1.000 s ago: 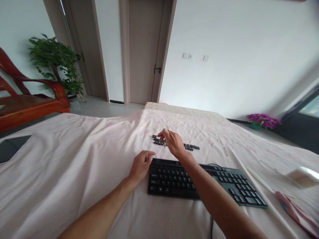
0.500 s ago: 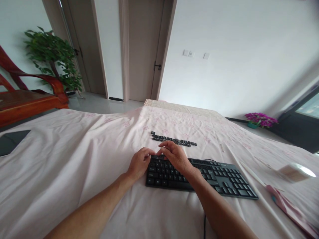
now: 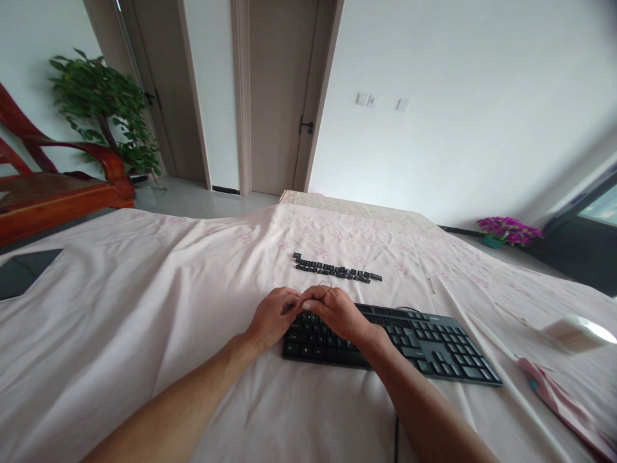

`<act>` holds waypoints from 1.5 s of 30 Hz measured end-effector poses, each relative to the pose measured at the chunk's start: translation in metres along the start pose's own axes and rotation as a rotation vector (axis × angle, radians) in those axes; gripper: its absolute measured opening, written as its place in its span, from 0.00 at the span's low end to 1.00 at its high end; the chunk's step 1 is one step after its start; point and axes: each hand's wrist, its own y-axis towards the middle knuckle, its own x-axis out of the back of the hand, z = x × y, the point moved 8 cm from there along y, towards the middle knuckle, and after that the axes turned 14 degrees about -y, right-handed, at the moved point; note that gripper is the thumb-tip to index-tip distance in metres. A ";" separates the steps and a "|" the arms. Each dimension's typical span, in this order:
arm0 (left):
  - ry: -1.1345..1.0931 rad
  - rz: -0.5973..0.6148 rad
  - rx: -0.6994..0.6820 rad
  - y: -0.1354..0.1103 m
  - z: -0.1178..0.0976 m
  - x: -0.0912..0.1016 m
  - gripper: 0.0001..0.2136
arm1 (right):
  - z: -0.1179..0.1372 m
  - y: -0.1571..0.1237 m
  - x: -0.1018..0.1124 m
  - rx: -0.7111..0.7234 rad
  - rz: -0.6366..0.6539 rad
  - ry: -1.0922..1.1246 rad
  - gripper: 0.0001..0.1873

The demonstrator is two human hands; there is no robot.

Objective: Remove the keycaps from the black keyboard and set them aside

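Meeting over the far left corner of the black keyboard (image 3: 411,338), your left hand (image 3: 272,317) and right hand (image 3: 337,312) curl close, probably for steadiness, any pinch hidden, while loose keycaps (image 3: 342,271) sit in rows, seemingly for order, towards the far edge of the cloth (image 3: 207,283).
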 end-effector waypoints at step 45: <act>-0.177 0.113 -0.049 0.000 0.001 -0.013 0.11 | -0.009 -0.031 0.016 -0.056 -0.528 -0.018 0.14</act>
